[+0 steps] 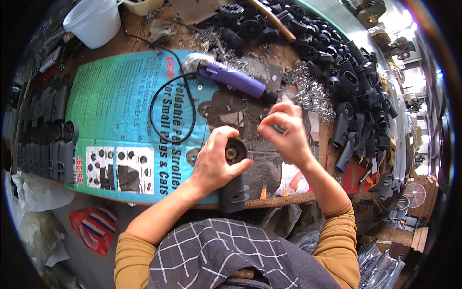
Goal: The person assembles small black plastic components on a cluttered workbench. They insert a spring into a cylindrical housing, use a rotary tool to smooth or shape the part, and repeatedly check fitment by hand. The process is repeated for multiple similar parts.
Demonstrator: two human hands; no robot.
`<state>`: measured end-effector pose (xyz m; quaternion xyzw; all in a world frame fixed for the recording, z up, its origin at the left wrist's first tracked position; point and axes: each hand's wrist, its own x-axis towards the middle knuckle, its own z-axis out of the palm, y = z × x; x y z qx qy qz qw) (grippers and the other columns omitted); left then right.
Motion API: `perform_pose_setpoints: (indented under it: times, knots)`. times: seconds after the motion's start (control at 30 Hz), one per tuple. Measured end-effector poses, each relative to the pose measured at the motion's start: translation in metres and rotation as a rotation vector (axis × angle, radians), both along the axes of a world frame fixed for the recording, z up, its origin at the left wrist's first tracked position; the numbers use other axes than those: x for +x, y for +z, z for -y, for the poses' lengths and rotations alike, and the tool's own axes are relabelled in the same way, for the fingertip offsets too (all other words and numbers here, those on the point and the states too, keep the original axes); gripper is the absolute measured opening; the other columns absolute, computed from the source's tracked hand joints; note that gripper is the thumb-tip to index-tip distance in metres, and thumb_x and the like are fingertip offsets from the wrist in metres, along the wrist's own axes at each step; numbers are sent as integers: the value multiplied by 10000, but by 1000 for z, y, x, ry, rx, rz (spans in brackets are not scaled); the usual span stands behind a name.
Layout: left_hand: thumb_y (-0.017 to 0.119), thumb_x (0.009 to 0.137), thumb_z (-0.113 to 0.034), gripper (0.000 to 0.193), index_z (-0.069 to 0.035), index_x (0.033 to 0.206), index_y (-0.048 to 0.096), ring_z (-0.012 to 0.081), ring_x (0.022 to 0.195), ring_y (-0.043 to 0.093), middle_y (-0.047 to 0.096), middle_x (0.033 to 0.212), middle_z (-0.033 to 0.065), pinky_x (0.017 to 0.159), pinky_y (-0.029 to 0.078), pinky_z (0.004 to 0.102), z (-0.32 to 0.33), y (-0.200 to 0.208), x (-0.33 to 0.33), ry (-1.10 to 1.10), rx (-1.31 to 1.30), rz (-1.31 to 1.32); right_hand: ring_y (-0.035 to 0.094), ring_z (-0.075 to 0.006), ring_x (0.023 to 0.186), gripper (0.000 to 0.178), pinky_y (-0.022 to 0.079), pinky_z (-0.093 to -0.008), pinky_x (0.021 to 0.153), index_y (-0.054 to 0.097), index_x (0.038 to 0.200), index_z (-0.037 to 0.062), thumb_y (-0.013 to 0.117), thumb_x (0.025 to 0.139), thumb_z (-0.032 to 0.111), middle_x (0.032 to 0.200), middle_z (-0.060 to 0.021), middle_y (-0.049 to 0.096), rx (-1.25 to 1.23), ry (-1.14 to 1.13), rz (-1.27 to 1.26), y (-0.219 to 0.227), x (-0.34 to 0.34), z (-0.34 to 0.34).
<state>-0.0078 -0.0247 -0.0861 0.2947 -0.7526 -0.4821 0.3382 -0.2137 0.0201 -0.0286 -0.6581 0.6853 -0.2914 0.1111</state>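
My left hand point(211, 164) is curled round the circular end of a black plastic joint part point(234, 192). The part's round, open socket faces up, with a brownish ring at its centre. Its slotted arm points toward me over the table's front edge. To the right, my right hand point(288, 137) is raised with thumb and fingers pinched together. Whatever is between those fingertips is too small to make out. Just beyond the hands, a purple corded power screwdriver point(233, 79) lies on its side, its dark tip close to my right fingers.
Loose small metal pieces point(313, 91) lie heaped right of the screwdriver. Black plastic parts point(353, 82) pile up at the far right. Finished-looking black parts point(45, 149) stand in rows at the left. A printed cardboard sheet point(120, 111) covers the table; a white bucket point(94, 24) stands at back left.
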Motion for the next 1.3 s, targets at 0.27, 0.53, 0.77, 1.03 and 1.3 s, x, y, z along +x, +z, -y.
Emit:
perform_pose_setpoints:
  times: [0.27, 0.53, 0.77, 1.03, 1.3]
  knots:
    - [787, 663, -167, 629, -33, 1192, 475, 339, 1040, 564, 550, 1113, 159, 886, 477, 402, -2, -5, 0, 14, 13, 14, 493, -238, 997, 80, 363, -381, 916, 724, 806, 125, 752, 731, 129, 978, -34, 577, 52, 124, 9, -12, 58, -13]
    - [819, 739, -308, 620, -19, 1167, 475, 366, 1004, 570, 547, 1090, 179, 862, 477, 433, -2, -3, 1, 10, -24, -8, 501, -237, 997, 80, 360, -369, 876, 735, 779, 109, 760, 765, 183, 974, -35, 598, -97, -195, -194, 7, -4, 0]
    - [822, 742, -311, 618, -16, 1160, 476, 356, 988, 574, 547, 1079, 176, 847, 484, 424, -2, -2, 1, 1, 6, -6, 452, -245, 1118, 211, 308, -434, 908, 774, 822, 159, 770, 763, 361, 1075, -27, 596, 163, -524, -489, -36, -88, 55]
    - [812, 759, -282, 585, -28, 1179, 494, 364, 1087, 535, 502, 1204, 193, 921, 459, 430, -2, -8, 1, 34, -170, -70, 465, -231, 1074, 142, 302, -398, 900, 758, 791, 143, 765, 755, 280, 1006, -21, 584, 18, -441, -480, -32, -75, 58]
    - [821, 756, -292, 583, -39, 1177, 506, 351, 1188, 470, 461, 1274, 195, 1011, 396, 421, -4, -12, 1, 10, -74, -75, 462, -245, 1091, 177, 317, -425, 914, 777, 843, 163, 772, 767, 322, 1068, -26, 602, 138, -551, -556, -42, -88, 75]
